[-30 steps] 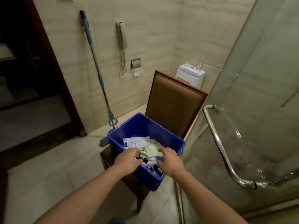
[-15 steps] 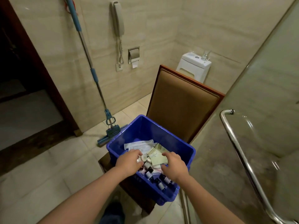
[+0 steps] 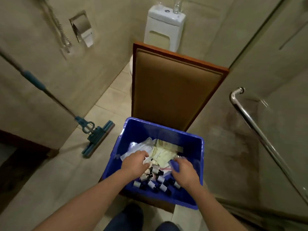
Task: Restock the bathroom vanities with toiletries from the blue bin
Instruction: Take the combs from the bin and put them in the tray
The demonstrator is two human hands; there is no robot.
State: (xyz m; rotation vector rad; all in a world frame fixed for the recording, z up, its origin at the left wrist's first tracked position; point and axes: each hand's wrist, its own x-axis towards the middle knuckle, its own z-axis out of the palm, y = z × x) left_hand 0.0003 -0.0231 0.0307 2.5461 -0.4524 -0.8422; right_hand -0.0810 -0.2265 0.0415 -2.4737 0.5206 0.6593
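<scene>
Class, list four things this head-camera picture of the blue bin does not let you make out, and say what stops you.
All in the head view:
1. Whether the left hand grips anything: its curled fingers cover the packets.
2. What the right hand holds: motion blur.
3. Labels on the small bottles: too small.
4. The top of the mop handle: cut off by the left edge.

This is a tiled bathroom, most likely in a hotel. A white toilet cistern (image 3: pixel 165 25) stands against the back wall, with a recessed toilet-paper holder (image 3: pixel 82 29) and a coiled telephone cord (image 3: pixel 61 32) on the left wall. A glass shower door (image 3: pixel 275 80) with a chrome handle (image 3: pixel 253 125) is on the right. A sponge mop (image 3: pixel 96 139) leans against the left wall. The blue bin (image 3: pixel 166 130) holds miniature bottles (image 3: pixel 150 176) and sachets (image 3: pixel 161 152).
</scene>
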